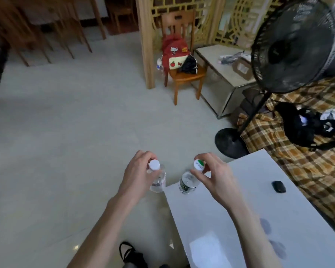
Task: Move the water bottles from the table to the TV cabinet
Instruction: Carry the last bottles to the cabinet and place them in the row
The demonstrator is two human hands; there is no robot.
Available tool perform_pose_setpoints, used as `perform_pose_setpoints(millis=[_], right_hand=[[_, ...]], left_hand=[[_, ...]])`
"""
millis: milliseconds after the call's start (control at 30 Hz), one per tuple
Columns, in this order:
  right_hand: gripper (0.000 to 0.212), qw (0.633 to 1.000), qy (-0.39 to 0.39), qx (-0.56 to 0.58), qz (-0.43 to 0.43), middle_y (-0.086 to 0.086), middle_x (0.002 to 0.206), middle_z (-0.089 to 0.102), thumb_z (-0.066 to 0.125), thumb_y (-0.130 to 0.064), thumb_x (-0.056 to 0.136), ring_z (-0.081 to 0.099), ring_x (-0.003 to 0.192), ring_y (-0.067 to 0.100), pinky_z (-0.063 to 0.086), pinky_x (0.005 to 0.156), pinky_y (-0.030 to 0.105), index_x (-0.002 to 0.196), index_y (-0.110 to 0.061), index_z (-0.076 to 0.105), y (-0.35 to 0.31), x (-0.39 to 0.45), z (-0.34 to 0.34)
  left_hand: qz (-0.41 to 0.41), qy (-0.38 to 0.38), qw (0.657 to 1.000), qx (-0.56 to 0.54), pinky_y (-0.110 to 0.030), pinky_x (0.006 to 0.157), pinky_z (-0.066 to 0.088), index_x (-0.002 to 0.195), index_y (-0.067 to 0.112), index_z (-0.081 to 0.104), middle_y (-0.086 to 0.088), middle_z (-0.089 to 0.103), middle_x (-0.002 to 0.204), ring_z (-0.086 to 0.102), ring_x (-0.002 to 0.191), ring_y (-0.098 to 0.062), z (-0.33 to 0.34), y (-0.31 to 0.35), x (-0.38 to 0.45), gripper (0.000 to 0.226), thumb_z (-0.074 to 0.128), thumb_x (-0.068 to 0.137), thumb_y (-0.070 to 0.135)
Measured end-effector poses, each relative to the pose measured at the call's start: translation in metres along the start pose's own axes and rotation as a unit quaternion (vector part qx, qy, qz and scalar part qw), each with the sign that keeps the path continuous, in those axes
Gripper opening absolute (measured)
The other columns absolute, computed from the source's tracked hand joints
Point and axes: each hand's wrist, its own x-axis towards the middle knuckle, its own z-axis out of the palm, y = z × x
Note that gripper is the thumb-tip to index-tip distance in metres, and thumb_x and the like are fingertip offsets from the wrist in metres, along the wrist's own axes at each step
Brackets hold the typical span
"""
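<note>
The person holds one water bottle in each hand, both gripped from above at the neck. The left hand (pixel 137 171) has its fingers curled around the neck of the clear bottle (pixel 158 179), just under its plain white cap, and this bottle hangs over the floor, just left of the near-left corner of the white table (pixel 240 200). The right hand (pixel 213 175) pinches the green-labelled bottle (pixel 188 182) at its white and green cap with thumb and fingers closed on it; this bottle is over the table's left edge, and I cannot tell if its bottom touches the surface or is already lifted a little. So the step in hand seems to be the pick-up and the start of carrying: both bottles are taken, and neither is on the TV cabinet, which I cannot identify with certainty in this view. A small black object (pixel 278 187) lies on the table to the right, well apart from the hands. Far ahead stands a wooden chair (pixel 184 76) with a red backpack (pixel 174 53), and a black standing fan (pixel 290 45) is at the right. The next move calls for keeping both grips firm on the narrow necks, because the bottles hang by the top only and can swing, and for walking over the open floor toward the cabinet while keeping away from the fan's base.
</note>
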Motion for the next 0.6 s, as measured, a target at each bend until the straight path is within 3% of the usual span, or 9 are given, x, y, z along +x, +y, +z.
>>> perform_pose_setpoints(millis=[100, 200, 367, 500, 600], right_hand=[[0.018, 0.999, -0.017, -0.011, -0.027, -0.017, 0.102, 0.057, 0.071, -0.033, 0.094, 0.061, 0.083, 0.004, 0.048, 0.068, 0.024, 0.106, -0.027, 0.059, -0.041, 0.033, 0.04], [0.018, 0.998, -0.033, -0.01, -0.048, -0.016, 0.103, 0.058, 0.071, -0.032, 0.094, 0.063, 0.083, 0.003, 0.043, 0.065, 0.013, 0.105, -0.027, 0.058, -0.084, 0.065, 0.079], [0.018, 0.992, -0.064, 0.0, -0.113, -0.012, 0.103, 0.059, 0.072, -0.029, 0.094, 0.065, 0.082, 0.007, 0.047, 0.067, 0.019, 0.106, -0.024, 0.059, -0.159, 0.118, 0.145], [0.018, 0.981, -0.09, 0.015, -0.17, -0.007, 0.102, 0.06, 0.072, -0.026, 0.094, 0.064, 0.08, 0.009, 0.052, 0.071, 0.032, 0.106, -0.02, 0.061, -0.221, 0.157, 0.189], [0.016, 0.97, -0.115, 0.026, -0.214, -0.006, 0.104, 0.06, 0.07, -0.025, 0.095, 0.064, 0.083, 0.007, 0.052, 0.073, 0.03, 0.107, -0.018, 0.061, -0.266, 0.186, 0.219]], left_hand=[[-0.016, 0.029, 0.999, -0.004, -0.024, 0.073, 0.046, 0.09, 0.03, 0.061, 0.011, 0.055, 0.097, 0.058, 0.088, -0.005, -0.053, -0.042, 0.002, 0.02, 0.079, 0.084, 0.024], [-0.027, 0.053, 0.998, -0.01, -0.032, 0.079, 0.049, 0.09, 0.028, 0.064, 0.01, 0.056, 0.095, 0.058, 0.092, -0.012, -0.104, -0.084, 0.005, 0.019, 0.078, 0.082, 0.017], [-0.054, 0.117, 0.991, -0.022, -0.043, 0.088, 0.053, 0.093, 0.027, 0.066, 0.007, 0.058, 0.097, 0.06, 0.096, -0.019, -0.184, -0.154, 0.004, 0.023, 0.079, 0.079, 0.015], [-0.087, 0.187, 0.978, -0.03, -0.045, 0.087, 0.054, 0.095, 0.026, 0.066, 0.006, 0.059, 0.098, 0.061, 0.094, -0.02, -0.244, -0.198, -0.003, 0.024, 0.081, 0.078, 0.016], [-0.106, 0.24, 0.964, -0.034, -0.045, 0.087, 0.054, 0.096, 0.023, 0.068, 0.005, 0.061, 0.098, 0.063, 0.091, -0.019, -0.284, -0.227, -0.007, 0.025, 0.083, 0.078, 0.014]])
